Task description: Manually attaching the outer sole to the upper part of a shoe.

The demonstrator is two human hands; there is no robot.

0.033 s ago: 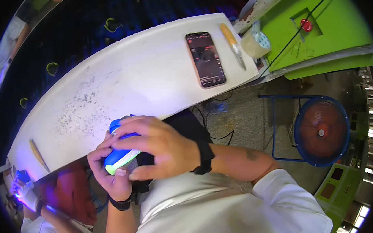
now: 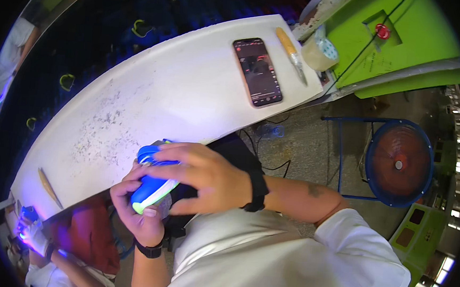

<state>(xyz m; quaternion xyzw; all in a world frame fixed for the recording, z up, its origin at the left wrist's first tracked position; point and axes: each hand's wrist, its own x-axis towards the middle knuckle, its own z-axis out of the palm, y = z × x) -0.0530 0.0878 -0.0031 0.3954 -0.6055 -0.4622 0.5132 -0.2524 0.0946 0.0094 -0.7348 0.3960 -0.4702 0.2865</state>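
A small blue shoe with a white and bright green sole edge is held low over the near edge of the white table. My left hand is closed round its near left side, the thumb pressed by the green end. Over the top of the shoe lies my right hand, its fingers stretched across the blue upper and hiding much of it. The right thumb stands apart from the fingers, off the shoe. Both wrists wear black bands.
On the white table lie a phone, a wooden-handled knife, and a pale wooden tool. A tape roll stands at its far right. Beyond runs a dark conveyor. A co-worker's gloved hand is at lower left; a fan stands right.
My right hand has shifted slightly to the right, and its thumb has moved away from the shoe. My left hand keeps its grip. The whole view has shifted a little.
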